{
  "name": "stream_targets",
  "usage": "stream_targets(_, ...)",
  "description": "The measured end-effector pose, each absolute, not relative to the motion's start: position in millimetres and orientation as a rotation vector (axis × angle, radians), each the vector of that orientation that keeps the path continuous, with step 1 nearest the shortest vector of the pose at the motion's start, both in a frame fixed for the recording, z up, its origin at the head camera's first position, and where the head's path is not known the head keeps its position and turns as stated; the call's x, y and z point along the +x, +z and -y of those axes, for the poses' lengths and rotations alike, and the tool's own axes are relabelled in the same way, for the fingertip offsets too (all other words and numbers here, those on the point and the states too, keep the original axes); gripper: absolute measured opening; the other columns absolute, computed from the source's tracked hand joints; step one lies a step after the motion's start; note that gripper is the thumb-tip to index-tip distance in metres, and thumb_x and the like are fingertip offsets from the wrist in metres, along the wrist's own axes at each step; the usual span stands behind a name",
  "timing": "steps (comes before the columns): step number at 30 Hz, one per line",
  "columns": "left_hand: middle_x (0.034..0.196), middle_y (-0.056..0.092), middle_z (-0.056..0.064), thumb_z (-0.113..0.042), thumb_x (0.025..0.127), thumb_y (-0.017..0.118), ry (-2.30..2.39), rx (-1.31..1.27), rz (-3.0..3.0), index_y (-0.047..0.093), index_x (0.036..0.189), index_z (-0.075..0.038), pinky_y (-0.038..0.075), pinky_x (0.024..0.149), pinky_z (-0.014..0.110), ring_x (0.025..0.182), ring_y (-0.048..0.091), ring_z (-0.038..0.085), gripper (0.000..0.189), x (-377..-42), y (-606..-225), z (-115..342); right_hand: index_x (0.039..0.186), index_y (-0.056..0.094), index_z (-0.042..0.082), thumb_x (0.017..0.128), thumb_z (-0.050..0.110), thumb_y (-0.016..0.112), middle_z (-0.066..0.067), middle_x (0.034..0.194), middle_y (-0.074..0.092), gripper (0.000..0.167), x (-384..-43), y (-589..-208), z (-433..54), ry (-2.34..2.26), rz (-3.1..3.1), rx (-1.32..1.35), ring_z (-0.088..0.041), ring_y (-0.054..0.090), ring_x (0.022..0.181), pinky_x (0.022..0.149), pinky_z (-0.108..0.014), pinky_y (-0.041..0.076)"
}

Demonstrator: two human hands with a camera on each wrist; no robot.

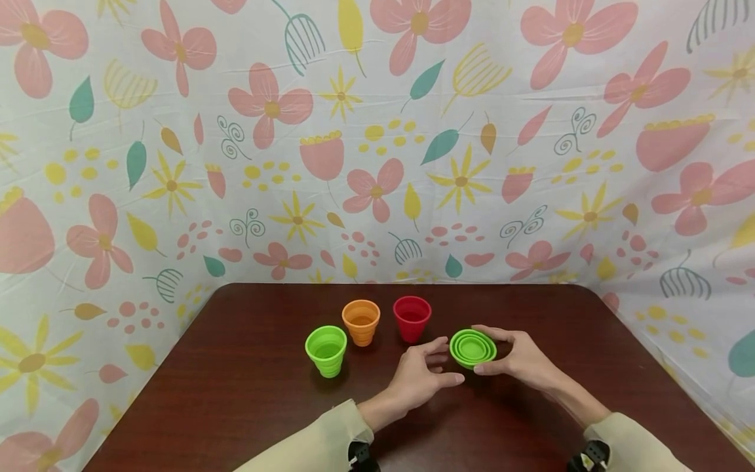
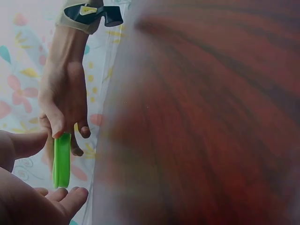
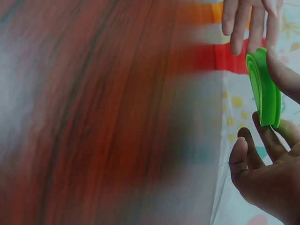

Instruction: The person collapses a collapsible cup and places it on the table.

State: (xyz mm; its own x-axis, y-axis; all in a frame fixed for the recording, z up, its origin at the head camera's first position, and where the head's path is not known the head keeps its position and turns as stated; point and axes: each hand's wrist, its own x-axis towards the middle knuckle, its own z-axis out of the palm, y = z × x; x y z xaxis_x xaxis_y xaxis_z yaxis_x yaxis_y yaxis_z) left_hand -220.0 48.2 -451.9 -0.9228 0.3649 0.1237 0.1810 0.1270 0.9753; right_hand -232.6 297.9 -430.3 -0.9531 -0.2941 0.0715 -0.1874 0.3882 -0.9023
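Note:
A green collapsible cup (image 1: pixel 473 348), folded flat into rings, is pinched at its edge between the thumb and fingers of my right hand (image 1: pixel 523 360). Seen side-on in the left wrist view, the same flattened cup (image 2: pixel 62 161) is a thin green disc. My left hand (image 1: pixel 415 377) is just left of it, thumb and fingers spread apart with nothing held. The right wrist view has the folded cup (image 3: pixel 267 91) between the right thumb and fingertips, with the left hand (image 3: pixel 251 21) beyond it.
Behind the left hand stand three opened collapsible cups: a green one (image 1: pixel 327 351), an orange one (image 1: pixel 361 322) and a red one (image 1: pixel 411 318). They stand upright on a dark brown wooden table (image 1: pixel 236 400). A flower-printed cloth (image 1: pixel 377 131) hangs behind and around it.

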Motion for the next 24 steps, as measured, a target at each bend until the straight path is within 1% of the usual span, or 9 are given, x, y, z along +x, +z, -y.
stream_targets(4,0.131,0.07,0.002,-0.01,0.084,0.089,1.887,0.524,-2.27,0.061,0.148,-0.007,0.059,0.096,0.033,0.119,0.069,0.026,0.069,-222.0,-453.1,-51.9,0.152,0.053,-0.002,0.082,0.018,0.092,-0.019,0.137,0.066,0.083,-235.1,-432.7,-302.6,-1.579,-2.543,-0.425,-0.026,0.068,0.107,0.084,-0.027,0.058)
stream_targets(8,0.132,0.069,0.008,-0.009,0.084,0.089,1.867,0.533,-2.296,0.061,0.147,-0.003,0.059,0.096,0.036,0.119,0.069,0.026,0.069,-224.0,-453.4,-54.2,0.152,0.05,-0.005,0.083,0.017,0.091,-0.02,0.137,0.065,0.083,-238.1,-436.1,-308.0,-1.565,-2.518,-0.45,-0.025,0.069,0.107,0.083,-0.027,0.058)
stream_targets(11,0.132,0.07,0.01,-0.009,0.083,0.089,1.856,0.535,-2.305,0.061,0.146,-0.001,0.059,0.097,0.037,0.118,0.069,0.025,0.069,-225.8,-452.9,-55.8,0.152,0.047,-0.009,0.084,0.013,0.09,-0.024,0.137,0.065,0.083,-241.1,-439.2,-312.5,-1.57,-2.483,-0.508,-0.025,0.07,0.106,0.082,-0.027,0.059)
stream_targets(17,0.131,0.071,0.011,-0.008,0.083,0.09,1.829,0.522,-2.324,0.062,0.144,0.001,0.059,0.094,0.032,0.117,0.07,0.024,0.068,-230.1,-454.0,-58.8,0.152,0.046,-0.011,0.085,0.01,0.089,-0.025,0.131,0.067,0.083,-247.5,-443.5,-320.3,-1.557,-2.448,-0.547,-0.024,0.07,0.103,0.079,-0.027,0.06)
stream_targets(24,0.13,0.071,0.01,-0.009,0.082,0.09,1.8,0.5,-2.366,0.063,0.144,0.0,0.06,0.093,0.031,0.115,0.07,0.021,0.068,-233.9,-454.8,-61.6,0.152,0.048,-0.009,0.084,0.012,0.09,-0.023,0.134,0.067,0.082,-253.3,-445.1,-323.9,-1.515,-2.461,-0.535,-0.028,0.067,0.111,0.083,-0.027,0.058)
